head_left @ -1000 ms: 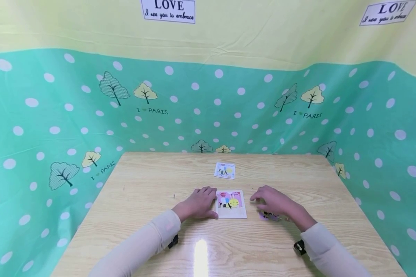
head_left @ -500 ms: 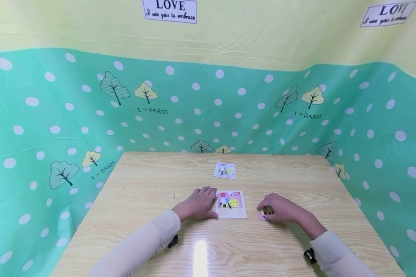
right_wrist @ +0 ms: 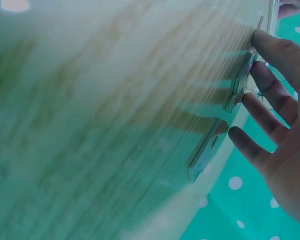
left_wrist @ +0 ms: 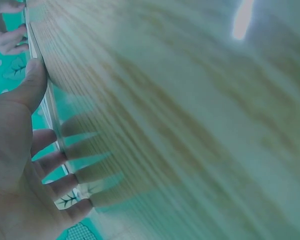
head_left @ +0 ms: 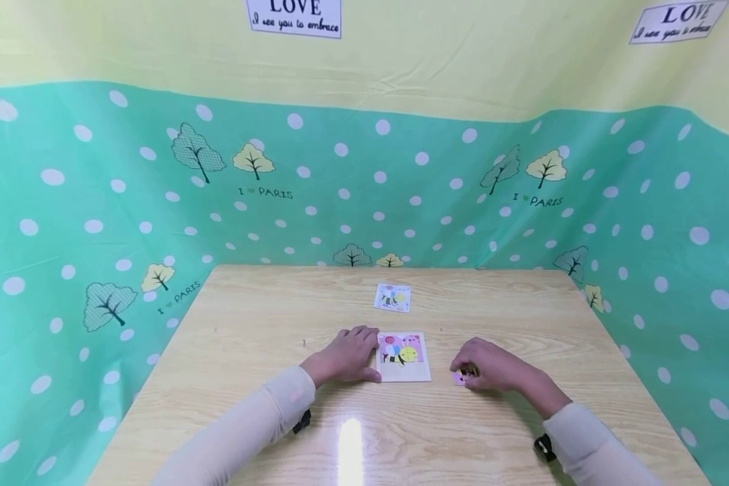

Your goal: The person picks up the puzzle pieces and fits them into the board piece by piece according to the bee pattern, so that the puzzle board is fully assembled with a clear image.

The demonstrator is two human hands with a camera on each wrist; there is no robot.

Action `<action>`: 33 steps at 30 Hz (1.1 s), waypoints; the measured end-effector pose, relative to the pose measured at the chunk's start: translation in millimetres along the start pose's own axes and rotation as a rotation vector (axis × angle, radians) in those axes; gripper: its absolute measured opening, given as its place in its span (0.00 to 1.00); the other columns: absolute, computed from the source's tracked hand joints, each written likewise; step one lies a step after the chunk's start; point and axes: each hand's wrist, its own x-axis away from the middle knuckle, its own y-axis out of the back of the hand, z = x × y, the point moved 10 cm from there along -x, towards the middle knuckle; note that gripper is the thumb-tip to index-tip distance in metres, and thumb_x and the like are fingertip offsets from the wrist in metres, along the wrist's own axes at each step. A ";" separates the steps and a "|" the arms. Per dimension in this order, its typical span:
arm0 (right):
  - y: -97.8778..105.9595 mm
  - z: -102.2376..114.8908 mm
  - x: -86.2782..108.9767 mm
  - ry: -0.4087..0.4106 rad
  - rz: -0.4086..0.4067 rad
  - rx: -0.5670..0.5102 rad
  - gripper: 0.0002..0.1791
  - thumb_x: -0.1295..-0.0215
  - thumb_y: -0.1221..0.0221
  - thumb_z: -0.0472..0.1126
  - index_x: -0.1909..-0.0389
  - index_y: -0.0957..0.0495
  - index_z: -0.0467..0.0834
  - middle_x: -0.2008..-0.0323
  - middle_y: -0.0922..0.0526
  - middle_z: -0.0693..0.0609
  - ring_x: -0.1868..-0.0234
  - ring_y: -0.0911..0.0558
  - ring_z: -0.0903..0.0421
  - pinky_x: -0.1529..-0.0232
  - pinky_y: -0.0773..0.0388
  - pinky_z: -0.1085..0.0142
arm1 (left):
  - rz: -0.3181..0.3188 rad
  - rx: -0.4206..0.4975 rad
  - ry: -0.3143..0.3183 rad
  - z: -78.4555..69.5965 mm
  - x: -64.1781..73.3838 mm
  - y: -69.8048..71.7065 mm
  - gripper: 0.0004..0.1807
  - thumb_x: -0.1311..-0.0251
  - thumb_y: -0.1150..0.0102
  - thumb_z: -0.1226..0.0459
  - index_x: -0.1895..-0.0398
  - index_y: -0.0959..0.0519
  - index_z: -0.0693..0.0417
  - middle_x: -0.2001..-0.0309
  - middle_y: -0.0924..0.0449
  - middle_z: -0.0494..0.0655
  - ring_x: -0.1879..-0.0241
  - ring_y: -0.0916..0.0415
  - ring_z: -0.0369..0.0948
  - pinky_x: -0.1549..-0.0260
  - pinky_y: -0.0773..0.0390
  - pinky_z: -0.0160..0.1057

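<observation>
In the head view, a square puzzle board (head_left: 403, 372) lies mid-table, with a bee picture across its upper part and a pale bare strip below. My left hand (head_left: 347, 358) rests at its left side, thumb by the lower corner and fingers by the upper one. The left wrist view shows this hand (left_wrist: 20, 145) with its fingers extended. To the board's right, my right hand (head_left: 492, 366) pinches a pink and yellow puzzle piece (head_left: 458, 379) low over the table, mostly covered by the fingers. The right wrist view has flat pieces (right_wrist: 202, 157) beneath that hand (right_wrist: 285, 115).
Behind the board lies a small bee picture card (head_left: 392, 297) on the wooden table (head_left: 267, 304). A green and yellow printed cloth (head_left: 316, 202) surrounds the back and sides. Light glares off the table's front.
My right hand has come down and slightly right onto the pink piece, its fingers closing around it. The left hand stays in place at the board.
</observation>
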 end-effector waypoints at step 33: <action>-3.0 29.8 -56.9 -0.063 0.018 -0.086 0.15 0.40 0.29 0.45 0.51 0.13 0.51 0.57 0.14 0.63 0.50 0.22 0.61 0.42 0.21 0.56 | -0.008 0.000 -0.003 0.2 -0.5 -1.0 0.44 0.42 0.43 0.29 0.34 0.29 0.49 0.23 0.37 0.51 0.24 0.38 0.52 0.31 0.31 0.58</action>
